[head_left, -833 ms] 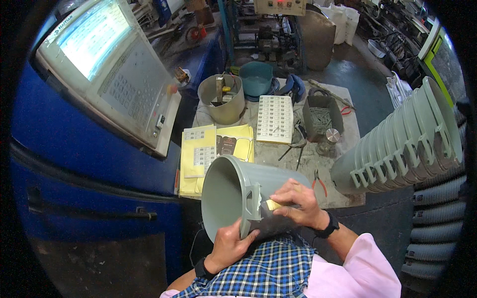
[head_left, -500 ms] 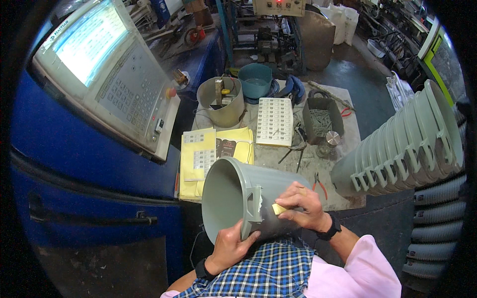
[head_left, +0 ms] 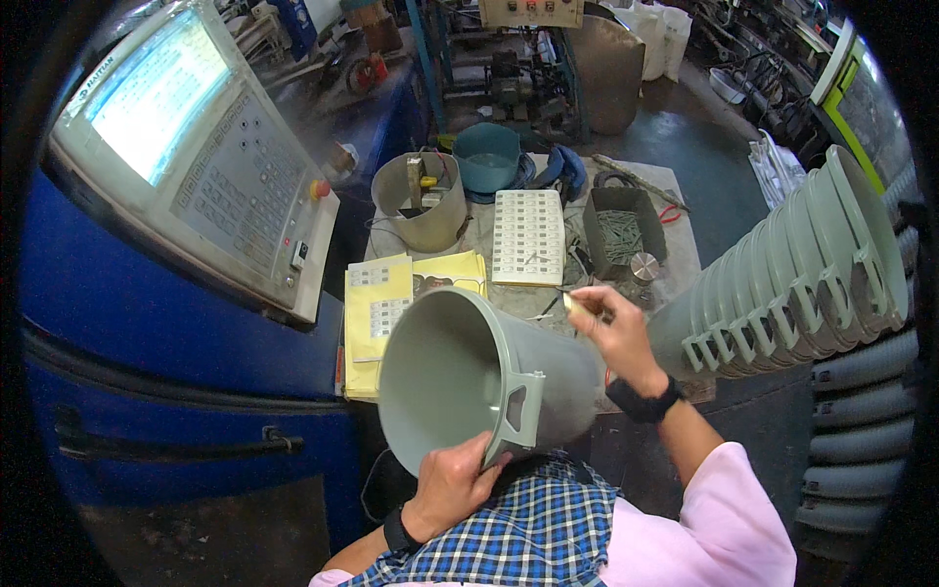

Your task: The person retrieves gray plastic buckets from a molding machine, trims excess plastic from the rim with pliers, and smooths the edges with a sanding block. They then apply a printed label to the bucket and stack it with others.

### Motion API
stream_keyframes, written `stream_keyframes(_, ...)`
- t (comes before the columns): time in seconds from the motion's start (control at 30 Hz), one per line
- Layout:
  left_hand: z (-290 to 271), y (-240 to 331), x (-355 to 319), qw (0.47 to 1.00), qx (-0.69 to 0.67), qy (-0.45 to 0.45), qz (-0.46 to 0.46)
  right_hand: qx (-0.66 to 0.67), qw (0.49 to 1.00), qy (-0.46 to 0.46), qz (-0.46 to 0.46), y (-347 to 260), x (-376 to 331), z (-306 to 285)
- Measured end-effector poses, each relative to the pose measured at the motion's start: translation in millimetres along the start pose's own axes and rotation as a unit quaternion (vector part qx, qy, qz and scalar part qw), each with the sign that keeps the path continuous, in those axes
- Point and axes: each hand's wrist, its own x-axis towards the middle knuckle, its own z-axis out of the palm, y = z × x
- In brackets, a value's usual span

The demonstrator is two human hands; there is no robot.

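A grey plastic bucket (head_left: 460, 372) lies on its side in front of me, its open mouth facing left. My left hand (head_left: 452, 481) grips its rim at the bottom, beside a handle lug. My right hand (head_left: 611, 328) is raised off the bucket's base end and pinches a small yellowish piece (head_left: 577, 304) between its fingers, above the workbench (head_left: 675, 186).
A row of nested grey buckets (head_left: 802, 284) lies at the right. On the bench are a white sticker sheet (head_left: 528, 237), yellow sheets (head_left: 391, 298), a grey pail (head_left: 421, 201), a teal tub (head_left: 487, 157) and a box of screws (head_left: 621, 230). A blue machine with a control panel (head_left: 196, 166) stands left.
My right hand has lifted off the bucket's side and moved up toward the bench with the small piece. The bucket has turned so that its handle lug faces me.
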Motion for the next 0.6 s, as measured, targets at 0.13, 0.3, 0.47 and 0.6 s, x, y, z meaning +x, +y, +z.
stream_keyframes(0.13, 22.4, -35.7, 12.4, 0.987, 0.144, 0.021, 0.067, -0.060, 0.997, -0.040, 0.006, -8.6, -50.1, -7.0)
stream_keyframes(0.3, 82.7, -100.5, 30.4, 0.931, 0.334, -0.142, 0.046, -0.225, 0.957, -0.174, 0.056, 7.6, -84.6, -3.8)
stream_keyframes(0.47, 119.3, -116.2, 23.9, 0.936, 0.328, -0.118, 0.053, -0.286, 0.927, -0.240, 0.050, 21.1, -108.8, 8.3)
stream_keyframes(0.6, 122.6, -109.7, 27.9, 0.939, 0.320, -0.103, 0.068, -0.333, 0.903, -0.265, 0.054, 19.7, -110.1, 10.0)
